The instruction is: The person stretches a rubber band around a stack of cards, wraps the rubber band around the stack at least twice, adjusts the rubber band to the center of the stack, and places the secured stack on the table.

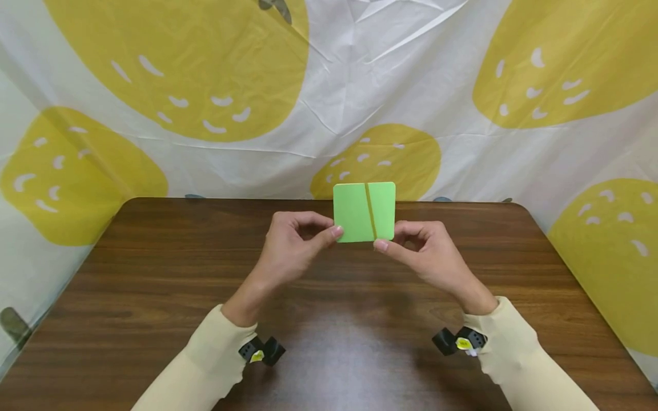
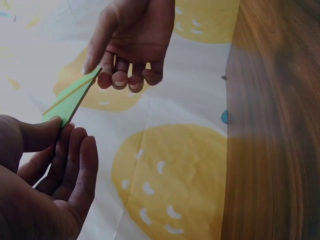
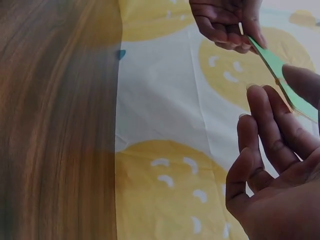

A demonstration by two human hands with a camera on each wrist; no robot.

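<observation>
Dark wooden bench against a draped white-and-yellow sheet

The bench [image 1: 154, 297] has a brown wood-grain top with rounded far corners, spreading below and to both sides of the fingers; a soft sheen of light lies on its near middle. Behind the fingers a creased white sheet [image 1: 354, 68] hangs as a backdrop, printed with large yellow blobs [image 1: 195, 63] that carry small white curved marks. The sheet wraps round the left and right sides of the bench too. The light is even, with faint shadows on the wood.
</observation>
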